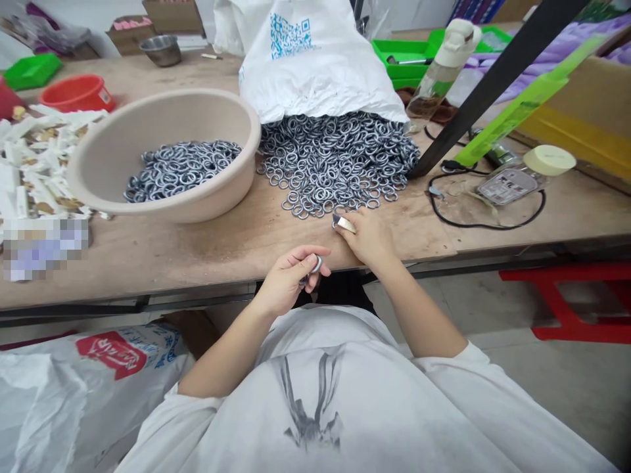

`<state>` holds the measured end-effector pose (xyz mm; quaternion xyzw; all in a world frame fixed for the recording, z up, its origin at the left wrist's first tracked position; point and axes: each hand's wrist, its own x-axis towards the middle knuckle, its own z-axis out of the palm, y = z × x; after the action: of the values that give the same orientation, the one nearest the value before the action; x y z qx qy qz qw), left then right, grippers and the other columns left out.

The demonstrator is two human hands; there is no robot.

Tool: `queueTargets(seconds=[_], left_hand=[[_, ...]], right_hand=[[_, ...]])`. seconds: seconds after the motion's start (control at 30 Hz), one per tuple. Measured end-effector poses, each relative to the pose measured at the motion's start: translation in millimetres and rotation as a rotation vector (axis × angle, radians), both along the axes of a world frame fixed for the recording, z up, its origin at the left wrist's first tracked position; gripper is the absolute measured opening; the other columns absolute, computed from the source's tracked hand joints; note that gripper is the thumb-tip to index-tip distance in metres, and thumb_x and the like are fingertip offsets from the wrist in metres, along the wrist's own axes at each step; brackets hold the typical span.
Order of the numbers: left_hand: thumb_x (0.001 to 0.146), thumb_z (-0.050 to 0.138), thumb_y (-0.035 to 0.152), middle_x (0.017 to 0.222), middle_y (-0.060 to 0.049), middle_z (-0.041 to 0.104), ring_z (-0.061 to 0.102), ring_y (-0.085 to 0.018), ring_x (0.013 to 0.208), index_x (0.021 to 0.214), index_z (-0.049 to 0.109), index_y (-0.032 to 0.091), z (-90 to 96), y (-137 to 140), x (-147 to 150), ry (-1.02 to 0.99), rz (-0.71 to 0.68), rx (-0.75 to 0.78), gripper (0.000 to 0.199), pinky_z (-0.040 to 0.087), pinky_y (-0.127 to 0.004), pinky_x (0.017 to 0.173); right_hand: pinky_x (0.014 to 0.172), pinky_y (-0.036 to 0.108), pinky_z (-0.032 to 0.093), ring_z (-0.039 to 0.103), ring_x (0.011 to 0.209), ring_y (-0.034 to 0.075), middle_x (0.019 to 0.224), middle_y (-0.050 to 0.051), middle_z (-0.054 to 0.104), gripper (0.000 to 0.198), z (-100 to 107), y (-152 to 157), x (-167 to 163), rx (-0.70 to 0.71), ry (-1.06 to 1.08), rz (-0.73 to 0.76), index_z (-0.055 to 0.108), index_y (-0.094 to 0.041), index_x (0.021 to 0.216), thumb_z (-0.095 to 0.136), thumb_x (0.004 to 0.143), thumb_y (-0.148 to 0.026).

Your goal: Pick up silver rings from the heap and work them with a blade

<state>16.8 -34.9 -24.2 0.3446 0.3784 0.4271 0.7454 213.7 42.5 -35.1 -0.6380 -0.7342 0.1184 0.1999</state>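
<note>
My left hand [288, 279] is closed over the table's front edge, with a grey metal-coloured ring [316, 264] pinched between thumb and fingers. Something dark also shows under those fingers, too small to make out. To its right, my right hand [369, 238] grips a small flat tool with a white body and a dark tip [344, 224]. Its fingers are by the near edge of a heap of loose rings [335, 161], which spills out of a white sack [325, 72]. On the left, a beige basin [197, 203] holds many similar rings.
White pieces [34, 164] lie at the left beside a red bowl [76, 92]. A slanted black bar [473, 112] rises right of the heap. Beyond it are a jar [517, 180], a black cord [486, 226] and a bottle [444, 69]. A red stool [566, 299] stands below.
</note>
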Motion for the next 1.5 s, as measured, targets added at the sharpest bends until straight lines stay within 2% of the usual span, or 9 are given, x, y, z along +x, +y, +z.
queueTargets(seconds=[0.17, 0.4, 0.53, 0.63, 0.83, 0.97, 1.1, 1.23, 1.5], left_hand=[[0.076, 0.074, 0.042, 0.069, -0.003, 0.067, 0.049, -0.007, 0.045, 0.080, 0.064, 0.013, 1.1, 8.2, -2.6, 0.013, 0.154, -0.046, 0.031, 0.034, -0.020, 0.040], [0.076, 0.075, 0.062, 0.063, 0.005, 0.054, 0.037, -0.004, 0.044, 0.080, 0.056, 0.017, -8.0, 9.8, 18.0, 0.071, 0.234, 0.085, 0.049, 0.025, -0.017, 0.040], [0.074, 0.077, 0.062, 0.061, 0.006, 0.046, 0.032, -0.004, 0.048, 0.074, 0.051, 0.018, -7.6, 6.5, 26.5, 0.045, 0.313, 0.148, 0.051, 0.026, -0.017, 0.042], [0.075, 0.076, 0.061, 0.059, 0.007, 0.042, 0.031, -0.004, 0.048, 0.074, 0.052, 0.018, -5.8, 3.4, 24.1, 0.046, 0.265, 0.164, 0.049, 0.027, -0.017, 0.043], [0.082, 0.070, 0.059, 0.055, 0.007, 0.041, 0.031, -0.005, 0.045, 0.078, 0.052, 0.018, -5.8, 1.0, 19.3, 0.033, 0.152, 0.115, 0.044, 0.022, -0.017, 0.041], [0.080, 0.071, 0.056, 0.055, 0.006, 0.042, 0.029, -0.004, 0.044, 0.074, 0.048, 0.018, 2.4, 1.8, 18.4, -0.028, 0.135, 0.070, 0.045, 0.020, -0.017, 0.041], [0.079, 0.072, 0.054, 0.054, 0.007, 0.040, 0.028, -0.003, 0.042, 0.071, 0.045, 0.018, 7.4, 2.0, 17.0, -0.050, 0.143, 0.030, 0.045, 0.020, -0.016, 0.040], [0.076, 0.075, 0.052, 0.052, 0.008, 0.040, 0.030, -0.003, 0.041, 0.072, 0.043, 0.019, 6.8, 0.9, 17.9, -0.040, 0.158, -0.026, 0.046, 0.021, -0.016, 0.040], [0.077, 0.075, 0.052, 0.052, 0.009, 0.038, 0.026, -0.003, 0.040, 0.073, 0.043, 0.020, 3.8, -1.3, 17.1, -0.062, 0.121, -0.027, 0.046, 0.019, -0.015, 0.040]], right_hand=[[0.078, 0.035, 0.043, 0.062, 0.091, 0.026, 0.098, 0.009, 0.072, 0.023, -2.6, 4.7, 2.6, -0.062, 0.201, 0.020, 0.076, -0.018, 0.099, 0.069, 0.083, -0.033], [0.070, 0.031, 0.051, 0.059, 0.069, 0.015, 0.074, -0.001, 0.065, 0.039, 4.9, -40.6, -39.9, -0.206, 1.108, 0.099, 0.060, -0.021, 0.079, 0.076, 0.074, -0.057], [0.061, 0.029, 0.054, 0.057, 0.063, 0.014, 0.072, -0.003, 0.062, 0.049, 10.3, -66.8, -61.5, -0.291, 1.263, 0.112, 0.054, -0.024, 0.082, 0.075, 0.071, -0.067], [0.058, 0.028, 0.055, 0.058, 0.064, 0.013, 0.080, -0.002, 0.063, 0.052, 13.5, -66.2, -59.8, -0.304, 1.312, 0.180, 0.056, -0.025, 0.091, 0.081, 0.067, -0.064], [0.054, 0.028, 0.052, 0.056, 0.058, 0.013, 0.077, -0.003, 0.062, 0.051, 9.7, -52.9, -49.2, -0.357, 1.297, 0.269, 0.059, -0.025, 0.096, 0.078, 0.071, -0.065], [0.058, 0.027, 0.044, 0.054, 0.061, 0.013, 0.075, 0.000, 0.062, 0.050, 7.2, -54.8, -39.4, -0.116, 1.068, 0.283, 0.061, -0.022, 0.094, 0.058, 0.087, -0.071], [0.057, 0.027, 0.034, 0.049, 0.058, 0.012, 0.063, -0.001, 0.055, 0.047, 12.1, -60.8, -27.9, 0.097, 0.667, 0.391, 0.058, -0.020, 0.076, 0.044, 0.099, -0.059], [0.056, 0.026, 0.031, 0.047, 0.057, 0.012, 0.061, -0.001, 0.053, 0.047, 16.9, -62.9, -26.9, 0.135, 0.476, 0.467, 0.055, -0.021, 0.070, 0.042, 0.101, -0.054], [0.055, 0.028, 0.026, 0.039, 0.051, 0.011, 0.056, -0.003, 0.046, 0.045, 15.7, -60.5, -27.7, 0.147, 0.430, 0.485, 0.047, -0.021, 0.064, 0.048, 0.098, -0.049]])
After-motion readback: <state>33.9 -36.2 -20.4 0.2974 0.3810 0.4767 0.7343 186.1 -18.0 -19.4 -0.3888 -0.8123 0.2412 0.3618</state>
